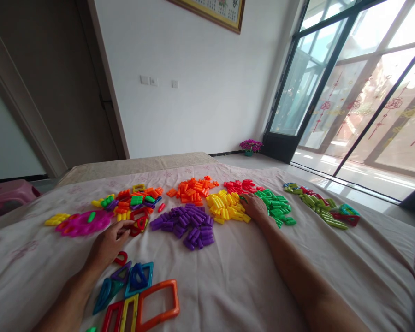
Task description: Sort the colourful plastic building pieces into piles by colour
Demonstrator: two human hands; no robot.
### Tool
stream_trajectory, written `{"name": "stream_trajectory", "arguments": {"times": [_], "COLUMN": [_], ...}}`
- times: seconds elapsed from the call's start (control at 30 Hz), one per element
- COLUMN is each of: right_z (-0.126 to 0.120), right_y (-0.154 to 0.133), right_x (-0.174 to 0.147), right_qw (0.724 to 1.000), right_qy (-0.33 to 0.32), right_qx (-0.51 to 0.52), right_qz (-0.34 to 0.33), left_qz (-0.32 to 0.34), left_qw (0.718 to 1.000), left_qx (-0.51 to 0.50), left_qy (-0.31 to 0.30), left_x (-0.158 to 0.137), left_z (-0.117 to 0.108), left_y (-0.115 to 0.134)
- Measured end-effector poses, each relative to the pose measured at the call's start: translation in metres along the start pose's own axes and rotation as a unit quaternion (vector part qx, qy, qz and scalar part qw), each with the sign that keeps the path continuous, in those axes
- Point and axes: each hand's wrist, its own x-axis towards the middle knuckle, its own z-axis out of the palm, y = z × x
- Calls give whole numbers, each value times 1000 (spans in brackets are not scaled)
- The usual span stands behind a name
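Note:
My left hand (109, 240) is on the left side of the cloth, thumb and fingers curled together at a red magnetic frame tile (139, 225). Farther right, my right hand (256, 207) reaches down between a heap of yellow plastic tubes (226, 206) and a heap of green tubes (276, 206); its fingertips are partly hidden, and I cannot make out whether they hold a piece. Purple tubes (186, 223) lie heaped between the hands. Behind them are orange tubes (193, 188) and red tubes (242, 186).
Several magnetic frame tiles, among them a large orange square (174, 299), lie near my left forearm. A magenta tray (85, 224) and mixed pieces (134, 200) are at the left. More rods and tiles (323, 207) lie far right. A pink stool (10, 198) stands beyond the left edge.

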Motion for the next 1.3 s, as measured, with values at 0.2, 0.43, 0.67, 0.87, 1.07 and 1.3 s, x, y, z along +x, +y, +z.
{"name": "stream_trajectory", "arguments": {"times": [0.2, 0.43, 0.67, 0.87, 1.07, 1.3], "right_z": [0, 0, -2, -3, -1, 0], "right_y": [-1, -2, -4, -5, -6, -11], "right_x": [0, -2, -4, -4, -4, -9], "right_qw": [1000, 1000, 1000, 1000, 999, 995], "right_qy": [2, 11, 7, 1, 0, 21], "right_qx": [6, -5, 1, -3, -17, -46], "right_qz": [6, 16, 28, 25, 35, 84], "left_qz": [1, 6, 3, -7, -2, -7], "left_qw": [1000, 1000, 1000, 1000, 999, 1000], "left_qx": [2, 6, 20, 29, 30, 28], "left_qy": [-2, 11, 2, 2, 10, 11], "left_x": [-2, -3, -2, -2, -3, -3], "left_z": [-2, -2, -3, -4, -5, -5], "left_y": [8, 10, 9, 13, 16, 16]}}
